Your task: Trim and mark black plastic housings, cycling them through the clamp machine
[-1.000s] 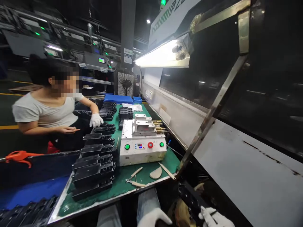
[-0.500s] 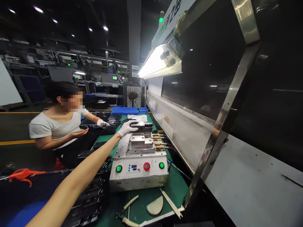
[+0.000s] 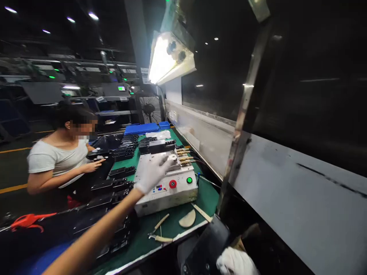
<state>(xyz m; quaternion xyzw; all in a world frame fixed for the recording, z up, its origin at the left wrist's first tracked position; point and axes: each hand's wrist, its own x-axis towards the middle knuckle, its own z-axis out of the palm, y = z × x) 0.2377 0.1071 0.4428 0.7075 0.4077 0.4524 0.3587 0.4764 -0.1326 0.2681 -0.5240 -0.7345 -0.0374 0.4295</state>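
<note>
My left hand (image 3: 153, 172), in a white glove and smeared by motion, hovers over the front of a white bench machine (image 3: 164, 201). Its fingers are stretched out towards the metal fixture on top, and I see nothing held in them. A black housing (image 3: 156, 147) rests at the back of that machine. Low on the right, my right hand (image 3: 236, 262), gloved too, is closed on the edge of a flat black plastic part (image 3: 208, 244). The part is tilted and lies just off the bench's front edge.
A co-worker (image 3: 61, 156) sits at the left. Rows of black parts (image 3: 122, 152) line the green bench (image 3: 206, 194). Cutters (image 3: 160, 238), a pale half-disc (image 3: 187, 219) and a flat stick (image 3: 202, 212) lie in front. Brass-fitted hoses (image 3: 186, 158) leave the machine. An orange-red air gun (image 3: 30, 221) lies left.
My left hand has left the black housing and come back towards me over the machine's panel. My right hand has entered low on the right with a black plastic part. The view has shifted right.
</note>
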